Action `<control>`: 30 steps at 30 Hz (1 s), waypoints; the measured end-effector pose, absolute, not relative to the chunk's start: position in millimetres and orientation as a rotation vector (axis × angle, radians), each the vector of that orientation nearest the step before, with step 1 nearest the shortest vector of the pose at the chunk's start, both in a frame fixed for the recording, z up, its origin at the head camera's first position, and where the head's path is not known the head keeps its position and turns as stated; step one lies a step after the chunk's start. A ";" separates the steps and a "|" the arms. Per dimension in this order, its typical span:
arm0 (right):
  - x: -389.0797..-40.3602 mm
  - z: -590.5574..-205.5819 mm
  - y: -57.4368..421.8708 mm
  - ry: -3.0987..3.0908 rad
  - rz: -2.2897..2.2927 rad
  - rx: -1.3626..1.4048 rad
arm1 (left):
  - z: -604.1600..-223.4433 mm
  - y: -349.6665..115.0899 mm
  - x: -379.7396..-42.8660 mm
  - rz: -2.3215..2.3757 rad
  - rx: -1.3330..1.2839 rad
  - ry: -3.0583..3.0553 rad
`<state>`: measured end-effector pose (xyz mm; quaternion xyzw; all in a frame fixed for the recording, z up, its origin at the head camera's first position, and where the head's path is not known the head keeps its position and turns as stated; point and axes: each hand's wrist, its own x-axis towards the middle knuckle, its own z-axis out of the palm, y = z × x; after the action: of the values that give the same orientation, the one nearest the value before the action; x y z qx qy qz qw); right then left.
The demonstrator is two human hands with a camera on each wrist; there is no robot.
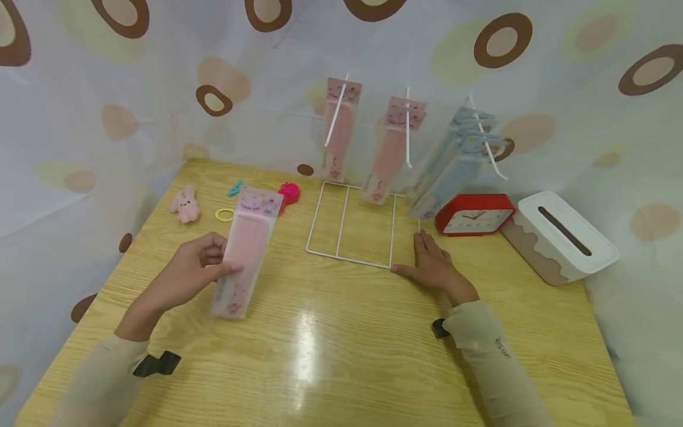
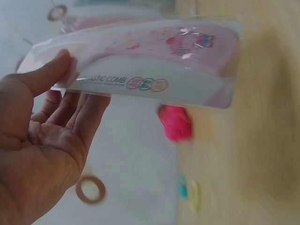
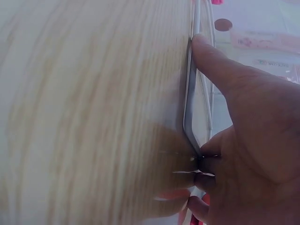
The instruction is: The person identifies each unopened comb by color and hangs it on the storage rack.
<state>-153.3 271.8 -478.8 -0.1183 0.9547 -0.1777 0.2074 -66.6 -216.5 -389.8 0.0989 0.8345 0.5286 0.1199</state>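
My left hand pinches a pink comb in a clear plastic packet between thumb and fingers, over the left part of the table. In the left wrist view, "COMB" is printed on the packet, beside a small cartoon figure. At the front right corner of a white wire rack's base, my right hand rests with its fingers extended. Its thumb lies along the wire in the right wrist view. Pink comb packets and light blue packets hang from the rack's prongs.
Right of the rack stand a red clock and a white-topped tissue box. At the back left lie a pink plush toy, a teal clip, a yellow ring and a bright pink item. A patterned curtain borders the table.
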 end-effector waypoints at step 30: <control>-149.5 -479.4 271.1 2.699 -0.522 -0.308 | -364.1 -116.9 -137.4 1.841 0.404 2.310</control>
<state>-149.5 271.1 -479.4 -0.1094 0.9586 -0.1854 0.1866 -137.4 -116.9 -364.1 0.1350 0.7724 0.6154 0.0799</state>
